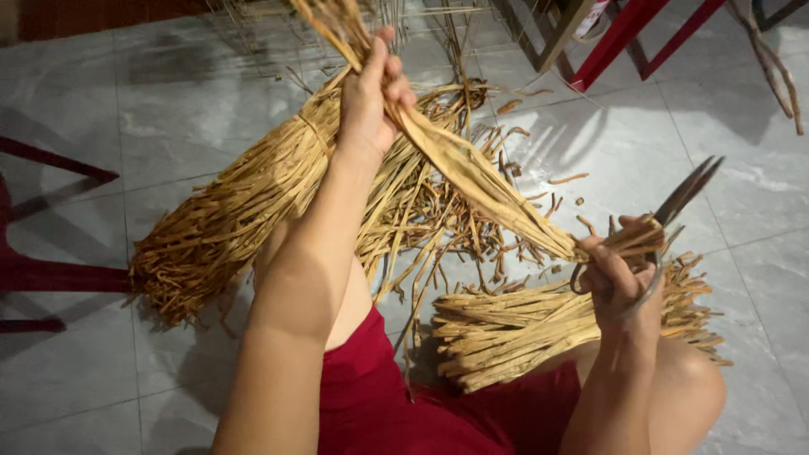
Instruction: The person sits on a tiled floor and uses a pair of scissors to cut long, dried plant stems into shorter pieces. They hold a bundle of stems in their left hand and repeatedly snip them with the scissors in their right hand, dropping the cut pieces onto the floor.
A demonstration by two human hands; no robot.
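1. Lying at the far left on the grey tiled floor (101, 101), a large tied bundle of dried straw strips (219, 219) fans out toward the lower left, beside a dark red chair leg (50, 274).
2. The left hand (371, 101) is raised at upper centre, fingers closed round a flat sheaf of dried strips (472, 181) that slants down to the right.
3. Loose strips and short cut-off bits (514, 177) are scattered on the floor behind and below that sheaf.
4. A shorter trimmed bundle (514, 329) rests across the person's lap, over the red garment (379, 396).
5. The right hand (619, 282) grips the lower end of the sheaf and also holds a pair of scissors (687, 198), blades pointing up to the right and slightly parted.
6. Red furniture legs (628, 38) stand at the upper right.
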